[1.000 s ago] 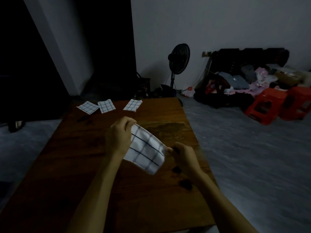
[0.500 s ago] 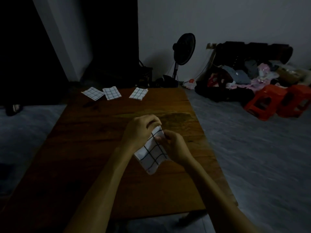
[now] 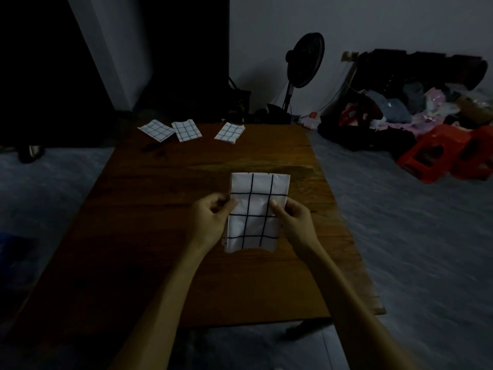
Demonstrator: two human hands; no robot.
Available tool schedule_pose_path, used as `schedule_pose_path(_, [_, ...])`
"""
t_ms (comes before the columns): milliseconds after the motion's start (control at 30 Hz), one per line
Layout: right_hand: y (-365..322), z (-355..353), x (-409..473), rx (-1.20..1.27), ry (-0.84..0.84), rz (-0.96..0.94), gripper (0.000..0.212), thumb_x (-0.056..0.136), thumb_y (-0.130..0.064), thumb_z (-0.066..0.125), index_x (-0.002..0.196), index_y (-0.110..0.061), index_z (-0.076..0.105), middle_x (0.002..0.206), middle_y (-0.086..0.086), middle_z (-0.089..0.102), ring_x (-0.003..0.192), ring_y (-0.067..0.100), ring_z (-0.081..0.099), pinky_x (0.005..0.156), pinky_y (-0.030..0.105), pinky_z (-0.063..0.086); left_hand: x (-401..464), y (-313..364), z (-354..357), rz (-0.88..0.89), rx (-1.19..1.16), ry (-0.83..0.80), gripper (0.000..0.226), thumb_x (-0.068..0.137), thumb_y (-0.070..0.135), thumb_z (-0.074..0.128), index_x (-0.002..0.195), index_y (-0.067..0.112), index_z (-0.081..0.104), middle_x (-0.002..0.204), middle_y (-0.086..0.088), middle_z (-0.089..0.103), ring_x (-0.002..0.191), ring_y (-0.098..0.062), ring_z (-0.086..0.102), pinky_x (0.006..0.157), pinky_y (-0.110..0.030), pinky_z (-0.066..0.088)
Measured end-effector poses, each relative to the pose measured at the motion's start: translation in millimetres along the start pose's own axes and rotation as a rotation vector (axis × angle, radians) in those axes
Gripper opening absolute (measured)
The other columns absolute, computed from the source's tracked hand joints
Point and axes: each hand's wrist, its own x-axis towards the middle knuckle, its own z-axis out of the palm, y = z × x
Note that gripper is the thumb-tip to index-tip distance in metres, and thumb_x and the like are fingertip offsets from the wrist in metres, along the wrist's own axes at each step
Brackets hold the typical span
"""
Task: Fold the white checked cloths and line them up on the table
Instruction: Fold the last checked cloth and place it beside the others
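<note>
**Fourth cloth folded narrow, held over the worktop**

The checked cloth (image 3: 256, 212) is white with a dark grid and is folded into a tall, narrow rectangle. It hangs upright above the middle of the worktop (image 3: 149, 236), and its lower edge looks clear of the wood, though the dim light makes that hard to confirm. The left hand (image 3: 210, 221) pinches its left edge between thumb and curled fingers, and the right hand (image 3: 292, 220) pinches its right edge the same way, both about halfway up the cloth.

At the far end of the worktop lie three folded cloths (image 3: 185, 130) in a rough row. The two on the left are touching or nearly so, and the third sits a little apart to their right. All three are turned at slightly different angles.

Judging by this, the folding of the cloth in hand is close to done. It still looks longer than the pieces already set down, so one more fold across its length seems likely. After that, the next move calls for carrying it to the far end and laying it to the right of the third piece, square with the others.

Beyond the worktop stand a dark fan (image 3: 304, 62), a heap of clothes (image 3: 405, 110) against the wall and red stools (image 3: 437, 153) on the floor.
</note>
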Motion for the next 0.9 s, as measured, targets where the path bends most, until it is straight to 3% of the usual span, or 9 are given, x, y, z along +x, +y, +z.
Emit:
schedule_pose_path(67, [9,-2,-5,0.015,0.014,0.020,0.026,0.093,-0.030,0.056,0.108,-0.012,0.066,0.106,0.004,0.070,0.096,0.017,0.068,0.080,0.039,0.057,-5,-1,6,0.019,0.013,-0.015,0.003,0.088,0.023,0.063,0.089,0.021,0.065,0.083,0.012,0.064,0.076,0.004,0.060,0.061,-0.010,0.046])
schedule_pose_path(233, [33,-13,-24,0.048,0.140,0.132,0.023,0.092,-0.028,0.058,0.107,-0.013,0.067,0.105,0.001,0.071,0.095,0.017,0.068,0.080,0.038,0.057,-22,-23,36,-0.116,-0.055,-0.109,0.025,0.087,0.027,0.063,0.112,0.020,0.058,0.096,0.016,0.057,0.088,0.003,0.057,0.065,-0.011,0.045])
schedule_pose_path(333, [47,-31,-41,0.062,0.232,0.218,0.019,0.092,-0.025,0.058,0.103,-0.012,0.068,0.101,0.003,0.072,0.094,0.020,0.069,0.078,0.036,0.058,-39,-39,64,-0.156,-0.101,-0.238,0.012,0.088,0.021,0.063,0.100,0.019,0.061,0.091,0.010,0.063,0.084,-0.001,0.060,0.064,-0.009,0.048])
schedule_pose_path(467, [57,-64,-66,0.048,0.332,0.259,0.022,0.091,-0.028,0.061,0.106,-0.012,0.067,0.104,0.006,0.071,0.098,0.022,0.067,0.086,0.044,0.056,-56,-37,106,-0.170,-0.185,-0.284,0.006,0.088,0.011,0.062,0.093,0.006,0.063,0.084,0.000,0.064,0.076,-0.005,0.060,0.063,-0.008,0.048])
schedule_pose_path(567, [60,-91,-80,0.075,0.398,0.271,0.023,0.089,-0.026,0.063,0.110,-0.017,0.066,0.107,0.001,0.070,0.102,0.018,0.066,0.088,0.039,0.054,-63,-24,135,-0.165,-0.212,-0.316,0.004,0.089,0.010,0.061,0.090,0.006,0.062,0.082,0.001,0.063,0.071,-0.001,0.059,0.062,-0.010,0.048])
schedule_pose_path(633, [62,-111,-89,0.090,0.437,0.280,0.027,0.088,-0.023,0.063,0.115,-0.018,0.064,0.110,-0.003,0.069,0.105,0.014,0.064,0.087,0.035,0.054,-68,-14,152,-0.168,-0.219,-0.308,0.005,0.089,0.012,0.061,0.085,0.015,0.061,0.081,0.003,0.064,0.071,-0.001,0.061,0.061,-0.014,0.052])
schedule_pose_path(767, [70,-158,-106,0.124,0.482,0.257,0.027,0.091,-0.016,0.059,0.118,-0.017,0.062,0.112,-0.001,0.068,0.103,0.011,0.065,0.083,0.032,0.056,-83,9,196,-0.169,-0.188,-0.338,0.006,0.089,0.015,0.061,0.085,0.020,0.060,0.084,-0.005,0.066,0.078,-0.023,0.064,0.067,-0.037,0.055])
schedule_pose_path(900, [76,-222,-122,0.163,0.534,0.215,0.026,0.092,-0.015,0.057,0.118,-0.018,0.061,0.107,-0.005,0.069,0.097,0.005,0.066,0.071,0.022,0.055,-104,36,258,-0.159,-0.159,-0.328,0.008,0.089,0.017,0.062,0.096,0.018,0.061,0.093,-0.002,0.067,0.088,-0.019,0.066,0.076,-0.041,0.057])
